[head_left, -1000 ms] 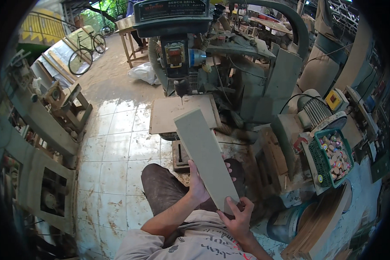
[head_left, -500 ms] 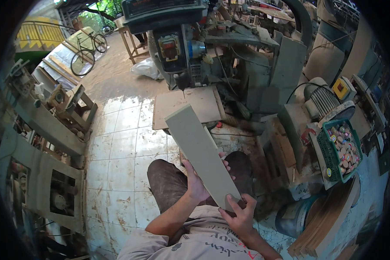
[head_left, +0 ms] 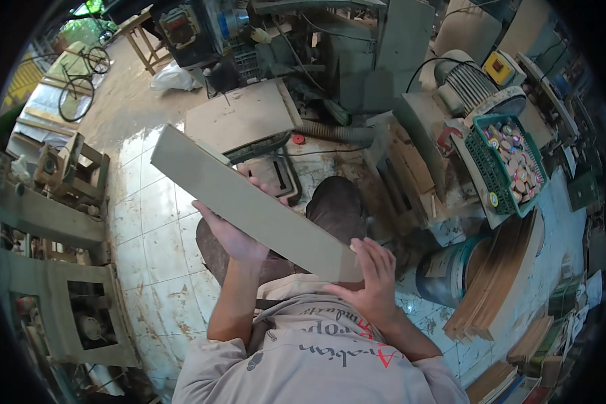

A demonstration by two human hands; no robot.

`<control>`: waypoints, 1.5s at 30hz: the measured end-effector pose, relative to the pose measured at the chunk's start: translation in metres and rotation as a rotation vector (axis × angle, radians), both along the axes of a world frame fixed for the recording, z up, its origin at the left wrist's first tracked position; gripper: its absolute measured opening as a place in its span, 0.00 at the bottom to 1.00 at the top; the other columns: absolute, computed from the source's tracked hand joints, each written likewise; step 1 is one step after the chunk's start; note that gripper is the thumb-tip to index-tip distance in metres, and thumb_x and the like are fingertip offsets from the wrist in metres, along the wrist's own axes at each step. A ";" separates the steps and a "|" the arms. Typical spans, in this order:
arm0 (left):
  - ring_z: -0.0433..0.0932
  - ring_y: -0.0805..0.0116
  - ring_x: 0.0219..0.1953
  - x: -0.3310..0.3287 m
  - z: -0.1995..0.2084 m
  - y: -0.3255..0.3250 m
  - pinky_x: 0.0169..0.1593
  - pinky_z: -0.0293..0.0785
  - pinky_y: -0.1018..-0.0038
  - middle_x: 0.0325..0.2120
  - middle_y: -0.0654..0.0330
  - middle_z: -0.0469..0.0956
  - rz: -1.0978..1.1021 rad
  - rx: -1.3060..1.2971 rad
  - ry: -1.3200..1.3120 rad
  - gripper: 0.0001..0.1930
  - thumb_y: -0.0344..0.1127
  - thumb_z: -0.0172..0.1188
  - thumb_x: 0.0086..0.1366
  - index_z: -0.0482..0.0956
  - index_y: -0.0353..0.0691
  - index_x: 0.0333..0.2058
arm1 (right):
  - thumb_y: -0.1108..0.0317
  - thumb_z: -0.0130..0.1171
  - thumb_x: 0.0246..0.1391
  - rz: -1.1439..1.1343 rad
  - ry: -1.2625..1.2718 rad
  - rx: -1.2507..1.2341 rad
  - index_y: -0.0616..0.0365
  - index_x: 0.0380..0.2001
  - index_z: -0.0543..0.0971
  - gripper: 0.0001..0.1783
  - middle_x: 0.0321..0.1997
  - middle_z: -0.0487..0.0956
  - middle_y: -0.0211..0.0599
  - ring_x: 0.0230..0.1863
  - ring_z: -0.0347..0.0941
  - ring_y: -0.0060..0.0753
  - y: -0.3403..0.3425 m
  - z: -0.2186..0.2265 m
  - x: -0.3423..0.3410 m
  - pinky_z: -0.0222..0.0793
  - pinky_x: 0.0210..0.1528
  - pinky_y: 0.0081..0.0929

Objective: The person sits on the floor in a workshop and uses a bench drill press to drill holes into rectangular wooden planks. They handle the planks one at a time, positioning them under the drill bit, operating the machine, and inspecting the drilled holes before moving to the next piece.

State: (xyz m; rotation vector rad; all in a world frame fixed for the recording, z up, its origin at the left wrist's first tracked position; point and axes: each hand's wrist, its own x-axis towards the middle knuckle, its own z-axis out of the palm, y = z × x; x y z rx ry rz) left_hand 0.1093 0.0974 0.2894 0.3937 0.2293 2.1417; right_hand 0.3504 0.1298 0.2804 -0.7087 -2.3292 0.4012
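Observation:
A long, flat wooden board (head_left: 249, 209), pale greyish with a straight outline, slants across my lap from upper left to lower right. My left hand (head_left: 239, 232) supports it from beneath near the middle. The thumb lies along the near edge, while fingertips curl up past the far edge. At the lower right end, my right hand (head_left: 374, 279) is closed on the board, thumb at the near side and fingers over the end. Beyond the board's far end is a drill press (head_left: 221, 77), its bit pointing down at a flat wooden panel (head_left: 239, 118) on its table.
To the right stands a green basket (head_left: 479, 158) of small round wooden pieces, beside an electric motor (head_left: 461, 84). Below it are a bucket (head_left: 444, 273) and stacked curved wooden boards (head_left: 498, 276). Dusty machine frames (head_left: 81, 306) line the left. A ribbed hose (head_left: 333, 132) crosses the floor.
The board has swung so that its far end points further left, and it lies more level across my lap. My view has turned down and to the right. Both hands keep hold.

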 end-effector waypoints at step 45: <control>0.73 0.61 0.44 -0.005 0.019 0.014 0.47 0.75 0.57 0.42 0.55 0.72 0.256 -0.289 0.121 0.36 0.68 0.36 0.65 0.67 0.37 0.50 | 0.71 0.76 0.32 0.068 0.287 -0.790 0.61 0.56 0.71 0.42 0.53 0.74 0.42 0.54 0.70 0.33 0.003 -0.039 0.006 0.64 0.57 0.30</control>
